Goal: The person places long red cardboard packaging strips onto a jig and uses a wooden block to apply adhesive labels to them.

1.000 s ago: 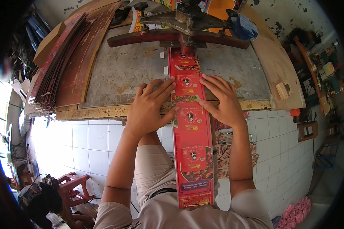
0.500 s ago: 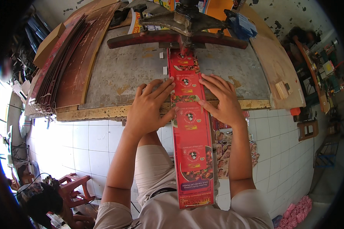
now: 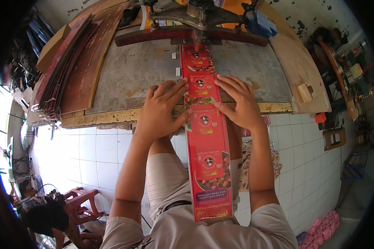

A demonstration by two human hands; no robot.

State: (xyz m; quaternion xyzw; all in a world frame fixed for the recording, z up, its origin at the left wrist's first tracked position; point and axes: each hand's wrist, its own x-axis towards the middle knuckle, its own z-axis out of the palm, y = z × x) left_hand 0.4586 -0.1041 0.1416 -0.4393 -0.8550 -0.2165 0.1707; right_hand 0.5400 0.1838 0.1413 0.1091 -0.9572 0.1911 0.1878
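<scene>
A long red printed strip (image 3: 205, 143), showing food pictures and round emblems, runs from under the press head down past the table's near edge toward my lap. My left hand (image 3: 162, 108) lies against its left edge, with fingers stretched out and fingertips touching it. On the opposite edge rests my right hand (image 3: 239, 103), its fingers extended and its thumb apart, near the strip's border. Above the far end of the strip stands a dark metal press (image 3: 199, 18) with a red crossbar. Whatever part of the strip lies beyond the press head is hidden.
Two small white blocks (image 3: 178, 72) sit left of the strip on the worn grey worktable (image 3: 133, 79). Stacked brown boards (image 3: 81, 74) lie at the left. A wooden block (image 3: 306, 92) rests on the right side. Another person (image 3: 45, 216) is low at the left, by a red stool (image 3: 81, 205).
The view has shifted slightly, so table, press and strip appear a little higher. The strip's near end has risen slightly. Both hands keep nearly the same place along its edges.
</scene>
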